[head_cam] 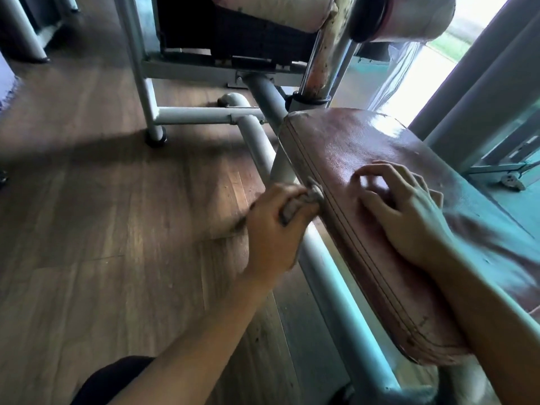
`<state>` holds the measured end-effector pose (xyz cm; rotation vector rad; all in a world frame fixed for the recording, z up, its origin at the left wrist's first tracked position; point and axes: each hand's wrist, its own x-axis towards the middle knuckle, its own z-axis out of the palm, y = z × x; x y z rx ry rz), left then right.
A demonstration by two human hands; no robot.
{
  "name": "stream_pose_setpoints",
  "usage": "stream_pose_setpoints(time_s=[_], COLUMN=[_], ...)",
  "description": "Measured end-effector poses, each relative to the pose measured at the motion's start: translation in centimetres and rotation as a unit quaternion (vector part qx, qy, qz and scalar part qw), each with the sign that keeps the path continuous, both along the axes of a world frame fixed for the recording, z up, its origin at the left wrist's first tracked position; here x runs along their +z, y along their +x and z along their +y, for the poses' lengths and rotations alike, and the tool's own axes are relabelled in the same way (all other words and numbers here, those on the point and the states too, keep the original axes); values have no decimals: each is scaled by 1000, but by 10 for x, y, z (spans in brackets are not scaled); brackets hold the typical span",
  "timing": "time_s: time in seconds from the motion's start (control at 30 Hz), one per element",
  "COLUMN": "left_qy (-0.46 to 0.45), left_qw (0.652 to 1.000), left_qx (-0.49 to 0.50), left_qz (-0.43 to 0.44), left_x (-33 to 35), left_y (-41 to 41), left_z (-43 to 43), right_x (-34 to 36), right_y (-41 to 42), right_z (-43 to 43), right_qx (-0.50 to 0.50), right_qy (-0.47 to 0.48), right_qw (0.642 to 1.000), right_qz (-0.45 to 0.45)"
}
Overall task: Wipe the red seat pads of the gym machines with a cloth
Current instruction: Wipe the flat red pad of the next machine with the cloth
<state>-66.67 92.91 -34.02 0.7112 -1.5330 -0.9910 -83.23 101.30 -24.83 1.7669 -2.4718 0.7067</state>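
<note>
Wiping at the side edge of a red seat pad in a gym room with a wood-plank floor.

Brown planks underfoot, streaked with shadow; bright glass at the right, grey-painted frame tubes under and beside the pad, pale worn roller pads up top. Lying top face up, glossy with window glare, at the right of the view. Long axis running from the near lower right away to the upper left, with the far end pointing at a rusted upright post. Bunched in the left hand, fingers curled round it: a grey cloth, pressed to the pad's left side seam about midway along. Resting on the pad's top face: the right hand, fingers spread and arched, tips touching the vinyl, holding nothing, somewhat blurred.
</note>
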Motion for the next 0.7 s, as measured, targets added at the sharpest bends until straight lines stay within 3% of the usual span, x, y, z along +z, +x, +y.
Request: stream_pose_setpoints(time_s=[0.07,0.17,0.4,0.57,0.7], left_qy=[-40,-68,0,-3,108], left_qw=[998,997,1000,999,993], left_qx=[-49,-38,-16,-51,36], left_qz=[-17,-25,7,1,14], left_x=[-4,-5,-6,7,16], left_y=[7,7,3,8,-6], left_z=[22,17,7,-4,-57], right_x=[0,2,11,13,9], right_y=[0,0,0,11,7], right_z=[0,-1,-12,-49,-48], right_qx=[-1,1,-29,-79,-71], right_qy=[-5,-8,56,10,-1], right_qw=[1000,1000,998,997,997], right_qz=[-1,-6,6,12,23])
